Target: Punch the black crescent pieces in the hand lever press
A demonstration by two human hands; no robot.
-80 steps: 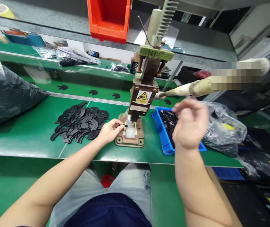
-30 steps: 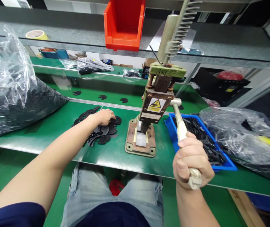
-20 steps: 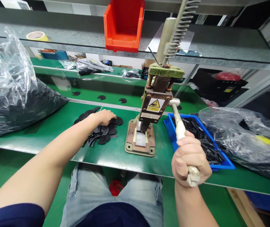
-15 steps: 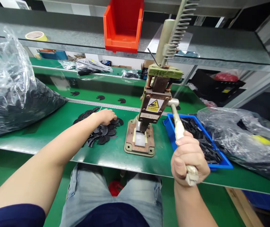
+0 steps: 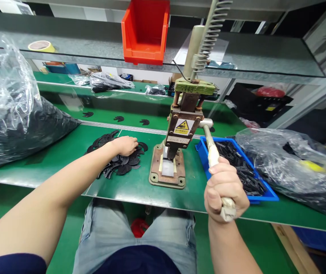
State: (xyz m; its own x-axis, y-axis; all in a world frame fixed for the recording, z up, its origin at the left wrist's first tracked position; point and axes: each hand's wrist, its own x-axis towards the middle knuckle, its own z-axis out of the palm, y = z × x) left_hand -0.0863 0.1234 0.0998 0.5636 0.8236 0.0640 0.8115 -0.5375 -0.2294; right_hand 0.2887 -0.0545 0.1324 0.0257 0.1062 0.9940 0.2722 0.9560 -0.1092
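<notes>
My left hand (image 5: 126,145) rests on the right part of a pile of flat black curved pieces (image 5: 123,164). Its fingers are bent down into the pile, and their tips are hidden. My right hand (image 5: 226,188) is wrapped round the pale, taped lever (image 5: 212,146) of a hand press (image 5: 182,125). The press stands between my hands, its rusty base plate (image 5: 155,167) on the green table. A light metal block (image 5: 167,168) sits on that base, below the press head. Right of the press, a blue tray (image 5: 271,193) holds many narrow black parts (image 5: 244,167).
Clear plastic bags stand at the left (image 5: 23,121) and right (image 5: 291,163). Several black pieces lie in a row behind the pile. An orange bin (image 5: 144,55) and a yellow tape roll (image 5: 41,46) are on the shelf above.
The view has shifted slightly. My left hand has stayed at the pile with its fingers lower among the pieces. My right hand still grips the lever, at much the same height.
</notes>
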